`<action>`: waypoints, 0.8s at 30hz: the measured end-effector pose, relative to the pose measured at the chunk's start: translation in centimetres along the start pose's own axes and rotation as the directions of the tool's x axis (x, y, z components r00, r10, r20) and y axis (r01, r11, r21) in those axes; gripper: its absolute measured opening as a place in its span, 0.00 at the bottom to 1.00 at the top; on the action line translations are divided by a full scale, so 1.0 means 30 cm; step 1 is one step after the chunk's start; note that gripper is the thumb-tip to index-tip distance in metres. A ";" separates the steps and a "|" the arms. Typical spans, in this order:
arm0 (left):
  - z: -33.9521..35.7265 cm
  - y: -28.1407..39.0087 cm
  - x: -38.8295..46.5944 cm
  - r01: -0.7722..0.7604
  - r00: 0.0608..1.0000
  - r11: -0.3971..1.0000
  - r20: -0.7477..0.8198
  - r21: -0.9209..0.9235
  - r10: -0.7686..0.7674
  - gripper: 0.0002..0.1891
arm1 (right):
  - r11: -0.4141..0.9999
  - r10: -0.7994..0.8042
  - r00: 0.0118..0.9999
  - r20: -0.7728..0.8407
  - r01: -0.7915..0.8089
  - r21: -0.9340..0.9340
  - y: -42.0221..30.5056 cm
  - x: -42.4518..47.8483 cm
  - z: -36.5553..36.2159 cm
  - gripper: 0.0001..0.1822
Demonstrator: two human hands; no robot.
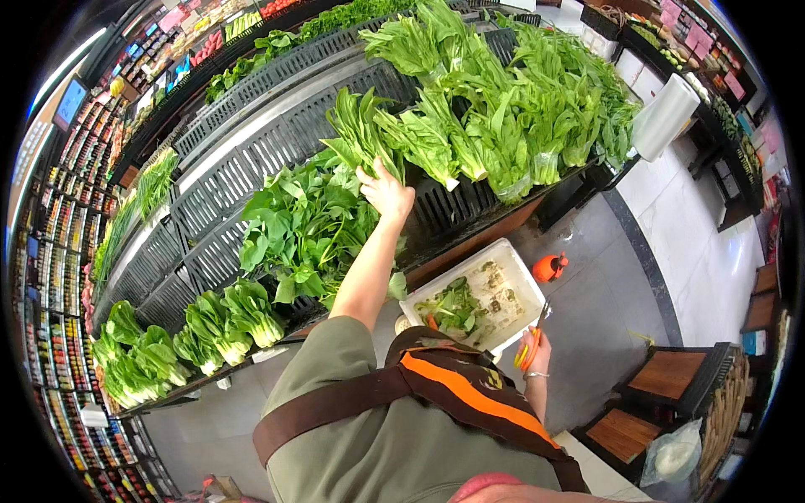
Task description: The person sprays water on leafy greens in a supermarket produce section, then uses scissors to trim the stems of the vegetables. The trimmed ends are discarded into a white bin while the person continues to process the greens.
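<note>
My left hand (388, 193) reaches over the display stand and grips the lower end of a bunch of long-leaved greens (365, 129). The leaves point away from me, and my fingers partly hide the stems. Directly below that hand lies a heap of broad-leaved greens with thin stems (308, 220). To its right are several bunches of leaf lettuce (427, 135), some wrapped at the base. My right hand (539, 353), low at my right side, holds scissors (536, 342) with orange handles, blades pointing up beside a white foam box (533, 276).
Leaf scraps (456, 308) lie inside the foam box on the floor. An orange spray bottle (549, 267) stands beside it. Bok choy (251, 317) lines the stand's left front edge. A plastic bag roll (665, 116) rises at the right end. Wooden-topped stands (666, 374) are behind right.
</note>
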State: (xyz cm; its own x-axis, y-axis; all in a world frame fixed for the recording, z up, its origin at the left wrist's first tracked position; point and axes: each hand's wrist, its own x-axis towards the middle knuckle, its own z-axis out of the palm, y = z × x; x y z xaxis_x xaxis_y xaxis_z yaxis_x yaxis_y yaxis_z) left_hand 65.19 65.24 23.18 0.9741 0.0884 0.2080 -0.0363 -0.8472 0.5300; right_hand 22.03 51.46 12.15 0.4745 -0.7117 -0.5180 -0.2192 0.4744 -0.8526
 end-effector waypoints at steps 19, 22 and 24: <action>-0.479 -0.313 -0.276 0.586 0.802 -0.435 0.411 -0.684 0.434 0.37 | 0.999 0.013 0.902 0.431 0.003 -0.036 -0.298 0.005 0.192 0.24; -0.370 -0.317 -0.470 0.729 0.676 -0.447 0.442 -0.519 0.590 0.41 | 0.985 -0.054 0.863 0.502 -0.037 0.168 -0.331 -0.019 0.298 0.25; -0.299 -0.304 -0.587 0.816 0.577 -0.449 0.492 -0.363 0.652 0.41 | 0.940 -0.045 0.827 0.560 -0.155 0.304 -0.366 -0.025 0.365 0.26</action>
State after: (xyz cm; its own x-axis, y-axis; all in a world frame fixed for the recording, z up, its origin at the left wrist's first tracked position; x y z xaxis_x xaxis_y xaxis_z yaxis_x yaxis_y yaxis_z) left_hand 46.36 76.10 22.06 0.6485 -0.7588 0.0609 0.7307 0.6429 0.2297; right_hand 33.42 52.48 22.66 0.8800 -0.3197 -0.3512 -0.0202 0.7136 -0.7002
